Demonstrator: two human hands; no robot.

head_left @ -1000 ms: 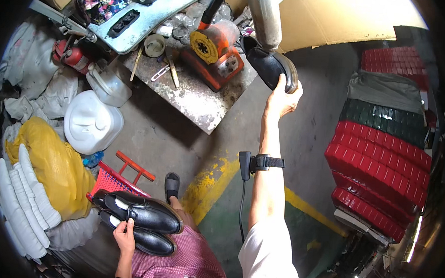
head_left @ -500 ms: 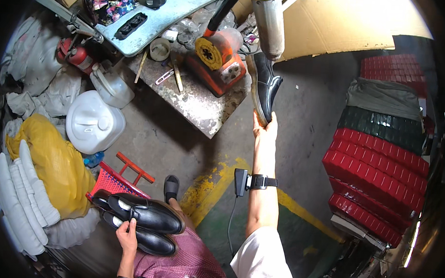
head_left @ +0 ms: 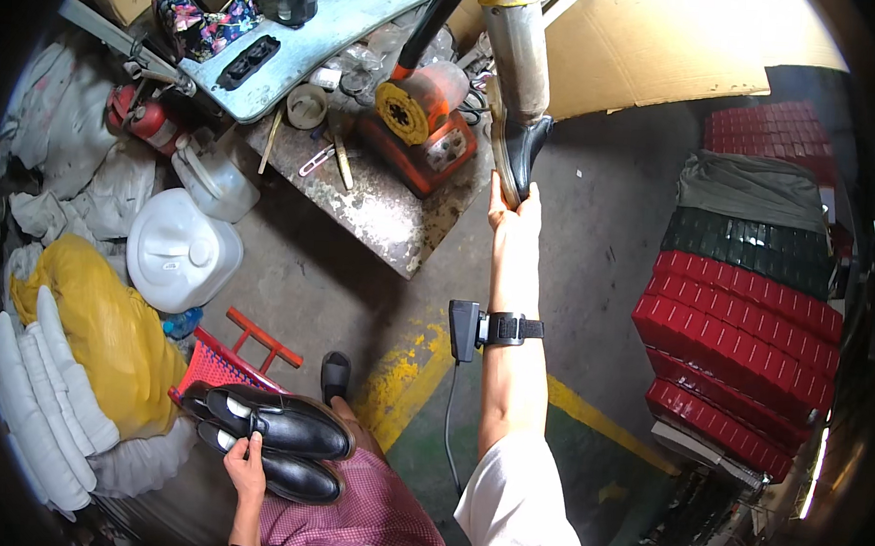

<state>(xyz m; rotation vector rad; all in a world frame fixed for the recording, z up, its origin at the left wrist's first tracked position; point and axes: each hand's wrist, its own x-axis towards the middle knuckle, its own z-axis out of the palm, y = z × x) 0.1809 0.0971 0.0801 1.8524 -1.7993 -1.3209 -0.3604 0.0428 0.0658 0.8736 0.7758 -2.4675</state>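
Right hand (head_left: 514, 210): raised at arm's length, fingers closed around the heel end of a black shoe (head_left: 517, 152).
Black shoe: held upright, its sole edge pressed against a grey cylindrical machine part (head_left: 514, 52), beside the orange machine (head_left: 420, 121) on the surface (head_left: 382, 207).
Left hand (head_left: 248, 460): fingers curled over a pair of black shoes (head_left: 274, 437) resting on the lap.
Surroundings: red basket (head_left: 217, 366), white jug (head_left: 180, 252), stacked red boxes (head_left: 737, 345).

Metal pipe (head_left: 514, 42) cut off by top edge; shoe (head_left: 517, 150) partly hidden.
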